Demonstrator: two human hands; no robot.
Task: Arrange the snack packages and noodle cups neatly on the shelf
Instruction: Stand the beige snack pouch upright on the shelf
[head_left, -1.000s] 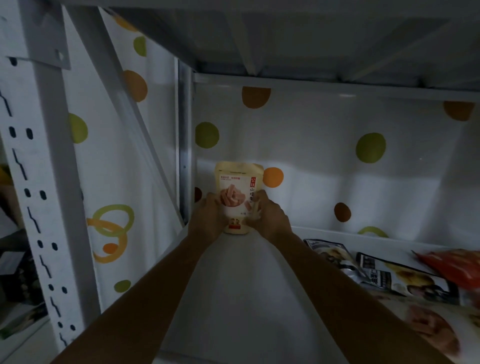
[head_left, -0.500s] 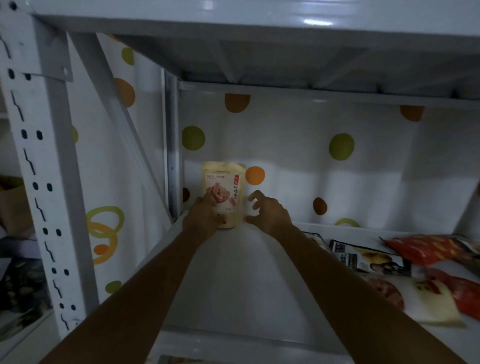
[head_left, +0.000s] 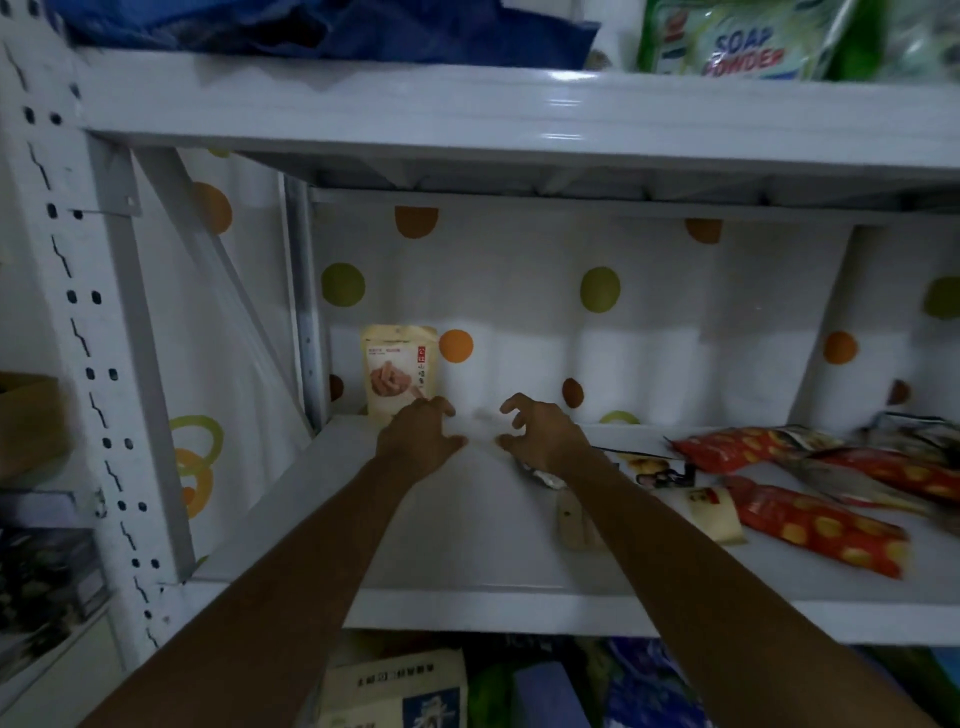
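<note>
A cream stand-up snack pouch (head_left: 399, 370) stands upright in the back left corner of the white shelf (head_left: 447, 597), against the dotted backing. My left hand (head_left: 418, 437) hovers just in front of its lower right, fingers apart, holding nothing. My right hand (head_left: 540, 435) is beside it to the right, fingers curled apart and empty. Several red snack packages (head_left: 815, 525) lie flat at the right of the shelf, with a cream package (head_left: 712, 512) and a dark one (head_left: 658, 472) partly hidden behind my right forearm.
A white perforated upright post (head_left: 88, 338) frames the left side. The shelf above carries a soap powder bag (head_left: 737, 44) and a blue bag (head_left: 322, 26). Boxes and packets (head_left: 400, 691) sit on the level below. Bare shelf surface lies between the pouch and the flat packages.
Both hands have let go of the cream pouch and drawn back toward me, leaving it standing in the corner. The view has pulled back and tilted up, showing the upper shelf.
</note>
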